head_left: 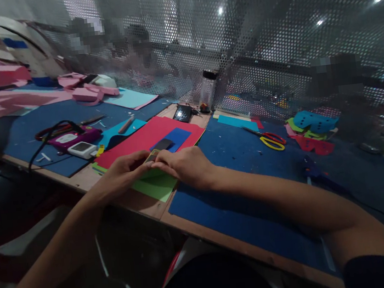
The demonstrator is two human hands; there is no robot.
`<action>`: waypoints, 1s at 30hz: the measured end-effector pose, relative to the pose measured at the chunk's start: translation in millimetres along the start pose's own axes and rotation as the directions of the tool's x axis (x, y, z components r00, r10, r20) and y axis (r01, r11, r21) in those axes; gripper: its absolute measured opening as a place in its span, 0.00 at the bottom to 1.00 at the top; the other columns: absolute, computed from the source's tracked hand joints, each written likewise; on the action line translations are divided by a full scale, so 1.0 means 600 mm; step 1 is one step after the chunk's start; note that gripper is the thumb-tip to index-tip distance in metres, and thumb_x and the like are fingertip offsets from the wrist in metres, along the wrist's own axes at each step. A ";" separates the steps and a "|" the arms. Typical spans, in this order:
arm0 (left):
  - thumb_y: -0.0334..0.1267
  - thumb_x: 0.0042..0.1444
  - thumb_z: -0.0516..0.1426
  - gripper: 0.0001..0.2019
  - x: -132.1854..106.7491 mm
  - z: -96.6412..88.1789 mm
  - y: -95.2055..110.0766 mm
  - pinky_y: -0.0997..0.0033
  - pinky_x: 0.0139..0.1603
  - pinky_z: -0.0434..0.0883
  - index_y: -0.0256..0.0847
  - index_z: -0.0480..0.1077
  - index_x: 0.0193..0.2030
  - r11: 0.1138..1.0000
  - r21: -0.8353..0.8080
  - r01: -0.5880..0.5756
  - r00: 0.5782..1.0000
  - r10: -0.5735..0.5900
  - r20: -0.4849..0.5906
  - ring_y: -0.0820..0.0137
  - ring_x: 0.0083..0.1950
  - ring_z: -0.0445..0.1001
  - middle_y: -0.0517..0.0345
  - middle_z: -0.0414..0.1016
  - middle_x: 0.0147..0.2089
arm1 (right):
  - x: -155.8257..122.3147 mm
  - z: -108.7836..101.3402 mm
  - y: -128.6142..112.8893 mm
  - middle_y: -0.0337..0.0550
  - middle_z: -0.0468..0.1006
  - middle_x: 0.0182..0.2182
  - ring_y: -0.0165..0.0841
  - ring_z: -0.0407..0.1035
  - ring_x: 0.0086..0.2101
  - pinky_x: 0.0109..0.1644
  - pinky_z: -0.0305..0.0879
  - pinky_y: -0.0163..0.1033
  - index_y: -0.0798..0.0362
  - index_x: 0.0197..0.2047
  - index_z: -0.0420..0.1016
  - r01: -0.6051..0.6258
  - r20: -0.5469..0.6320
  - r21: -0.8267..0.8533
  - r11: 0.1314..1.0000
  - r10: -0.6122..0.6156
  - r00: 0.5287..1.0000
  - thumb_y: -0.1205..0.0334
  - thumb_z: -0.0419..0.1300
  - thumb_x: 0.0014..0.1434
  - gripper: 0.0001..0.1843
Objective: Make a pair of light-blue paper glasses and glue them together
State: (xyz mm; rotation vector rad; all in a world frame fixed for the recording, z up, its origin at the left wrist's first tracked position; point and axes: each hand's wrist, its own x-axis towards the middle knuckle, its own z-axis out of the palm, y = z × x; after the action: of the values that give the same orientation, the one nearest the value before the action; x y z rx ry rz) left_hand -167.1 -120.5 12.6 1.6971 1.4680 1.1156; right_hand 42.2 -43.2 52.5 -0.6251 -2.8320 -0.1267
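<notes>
My left hand (125,169) and my right hand (185,165) meet over a green sheet (157,185) near the table's front edge. Both pinch a small multicoloured piece (152,156) between their fingertips; its shape is too small to make out. Just beyond lies a red sheet (149,135) with a blue piece (174,138) and a small dark piece (163,144) on top.
Red-and-yellow scissors (270,138) lie on the blue mat (240,203) to the right, with blue, green and red cutouts (311,130) beyond. A pink device with a cable (73,140), pink foam pieces (16,97) and a bottle (208,91) stand at left and back, before a perforated metal screen (268,24).
</notes>
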 end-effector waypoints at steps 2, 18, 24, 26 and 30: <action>0.58 0.65 0.60 0.23 0.000 -0.002 -0.006 0.67 0.50 0.76 0.41 0.78 0.55 1.000 0.000 -0.007 1.000 0.007 -0.001 0.56 0.53 0.79 0.52 0.83 0.50 | 0.001 -0.002 0.001 0.46 0.87 0.40 0.36 0.80 0.38 0.34 0.55 0.37 0.49 0.60 0.75 -0.002 -0.001 0.010 1.000 0.002 1.000 0.43 0.44 0.79 0.26; 0.49 0.55 0.70 0.19 0.000 -0.001 0.005 0.67 0.46 0.77 0.42 0.79 0.49 0.989 -0.120 0.088 0.996 -0.090 -0.008 0.59 0.49 0.81 0.54 0.84 0.47 | -0.012 0.009 0.007 0.42 0.85 0.37 0.32 0.77 0.34 0.35 0.58 0.37 0.52 0.56 0.74 -0.054 -0.072 0.277 0.959 0.077 0.994 0.45 0.53 0.77 0.20; 0.48 0.55 0.70 0.23 -0.003 -0.002 0.009 0.69 0.45 0.77 0.42 0.79 0.55 0.973 -0.168 0.161 0.985 -0.169 -0.033 0.57 0.50 0.82 0.54 0.86 0.49 | -0.046 0.030 -0.001 0.51 0.81 0.48 0.42 0.72 0.50 0.51 0.64 0.46 0.58 0.53 0.72 0.214 -0.131 0.249 0.945 -0.186 0.974 0.36 0.62 0.67 0.31; 0.45 0.55 0.70 0.23 -0.004 -0.001 0.008 0.69 0.47 0.77 0.43 0.79 0.57 0.966 -0.199 0.165 0.984 -0.175 -0.033 0.57 0.53 0.81 0.55 0.86 0.51 | -0.051 0.036 -0.004 0.53 0.79 0.52 0.47 0.68 0.54 0.56 0.62 0.51 0.59 0.56 0.72 0.232 -0.110 0.198 0.952 -0.214 0.971 0.35 0.61 0.67 0.34; 0.44 0.57 0.70 0.22 -0.004 -0.003 0.002 0.69 0.48 0.77 0.42 0.78 0.58 0.957 -0.228 0.182 0.982 -0.190 -0.015 0.56 0.54 0.81 0.55 0.85 0.53 | -0.050 0.037 -0.011 0.54 0.78 0.55 0.47 0.66 0.55 0.57 0.61 0.52 0.59 0.59 0.72 0.179 -0.043 0.173 0.969 -0.174 0.984 0.41 0.64 0.67 0.30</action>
State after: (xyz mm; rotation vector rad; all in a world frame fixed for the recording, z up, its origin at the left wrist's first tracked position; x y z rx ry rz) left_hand -168.0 -123.2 13.9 1.3602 1.4312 1.1668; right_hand 61.2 -58.1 23.2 -0.3306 -2.8269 0.0839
